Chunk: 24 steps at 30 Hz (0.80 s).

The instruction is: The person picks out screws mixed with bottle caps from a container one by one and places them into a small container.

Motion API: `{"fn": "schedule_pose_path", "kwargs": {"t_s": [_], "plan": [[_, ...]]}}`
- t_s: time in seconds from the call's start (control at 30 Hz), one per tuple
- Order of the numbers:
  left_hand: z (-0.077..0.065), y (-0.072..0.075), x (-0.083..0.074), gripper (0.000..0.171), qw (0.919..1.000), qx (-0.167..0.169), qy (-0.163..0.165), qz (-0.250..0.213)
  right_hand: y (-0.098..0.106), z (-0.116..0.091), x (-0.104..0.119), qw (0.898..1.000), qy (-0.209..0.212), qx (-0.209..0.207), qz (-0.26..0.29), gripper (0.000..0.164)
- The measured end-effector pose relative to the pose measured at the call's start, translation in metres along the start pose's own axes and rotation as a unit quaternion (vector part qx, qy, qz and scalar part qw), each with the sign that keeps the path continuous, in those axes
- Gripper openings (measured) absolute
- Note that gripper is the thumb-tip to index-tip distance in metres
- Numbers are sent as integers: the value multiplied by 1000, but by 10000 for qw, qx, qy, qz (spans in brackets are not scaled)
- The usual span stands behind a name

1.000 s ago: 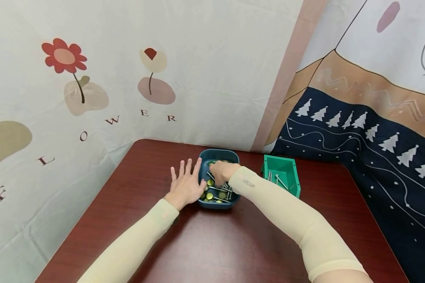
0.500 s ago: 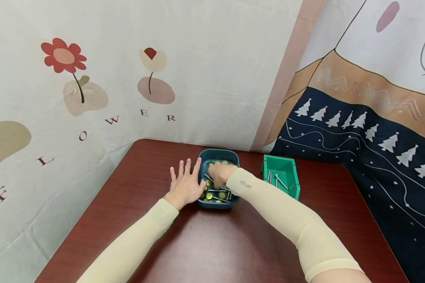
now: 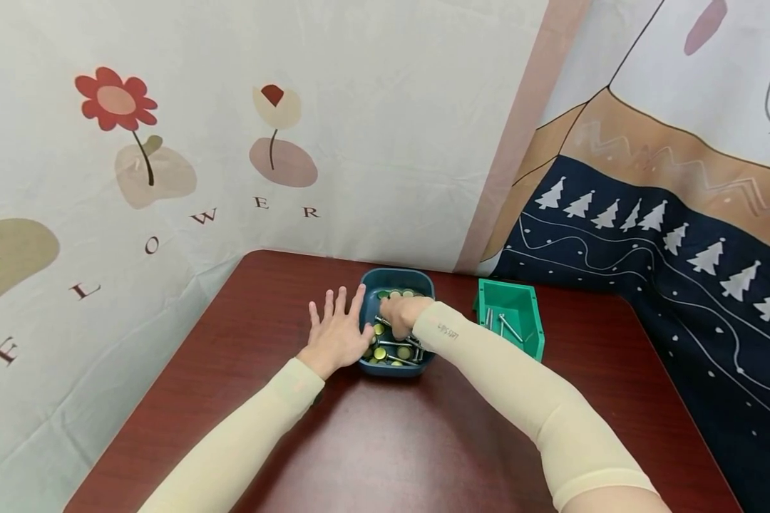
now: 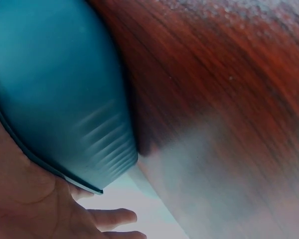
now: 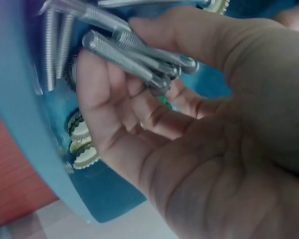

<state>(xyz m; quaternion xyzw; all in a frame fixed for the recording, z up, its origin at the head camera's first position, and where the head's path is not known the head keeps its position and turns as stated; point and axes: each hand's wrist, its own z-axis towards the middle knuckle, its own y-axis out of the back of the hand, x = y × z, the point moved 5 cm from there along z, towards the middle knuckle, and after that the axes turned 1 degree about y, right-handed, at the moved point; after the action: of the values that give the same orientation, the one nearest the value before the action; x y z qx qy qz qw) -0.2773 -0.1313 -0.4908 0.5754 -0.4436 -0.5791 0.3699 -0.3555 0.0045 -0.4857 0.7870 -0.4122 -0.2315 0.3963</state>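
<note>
Several bolts (image 5: pixel 122 60) at once, pinched between thumb and fingers of the right hand (image 3: pixel 404 315), down inside the blue bin (image 3: pixel 393 370) near the far edge of the worktop (image 3: pixel 372 442), probably bunched so one grip takes them all! Loose crown caps (image 3: pixel 381 353) lie around them. Left hand (image 3: pixel 336 340): fingers straight and spread, palm against the bin's left rim, likely steadying it. Between bin and far right corner, the green tray (image 3: pixel 520 303), handily near, holds more bolts.

Glossy reddish-brown table (image 3: pixel 385 442), blue tub (image 3: pixel 391 371) near far edge, green bin (image 3: pixel 516 303) at right
</note>
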Motion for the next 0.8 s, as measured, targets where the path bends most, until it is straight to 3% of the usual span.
{"fn": "schedule_pose_path", "kwargs": {"t_s": [0.07, 0.1, 0.27, 0.53, 0.8], "plan": [[0, 0, 0, 89, 10000, 33, 6, -7, 4, -6, -1, 9999, 87, -72, 17, 73], [0, 0, 0, 90, 10000, 44, 11, -4, 14, -25, 4, 9998, 151, -98, 104, 68], [0, 2, 1, 91, 10000, 64, 32, -29, 27, -36, 0, 9942, 583, -518, 741, 48], [1, -1, 1, 91, 9999, 138, 15, -23, 26, -28, -20, 9834, 917, -804, 1343, 46], [1, -2, 1, 89, 10000, 65, -11, -41, 31, -45, -22, 9758, 1074, -1146, 1519, 43]]}}
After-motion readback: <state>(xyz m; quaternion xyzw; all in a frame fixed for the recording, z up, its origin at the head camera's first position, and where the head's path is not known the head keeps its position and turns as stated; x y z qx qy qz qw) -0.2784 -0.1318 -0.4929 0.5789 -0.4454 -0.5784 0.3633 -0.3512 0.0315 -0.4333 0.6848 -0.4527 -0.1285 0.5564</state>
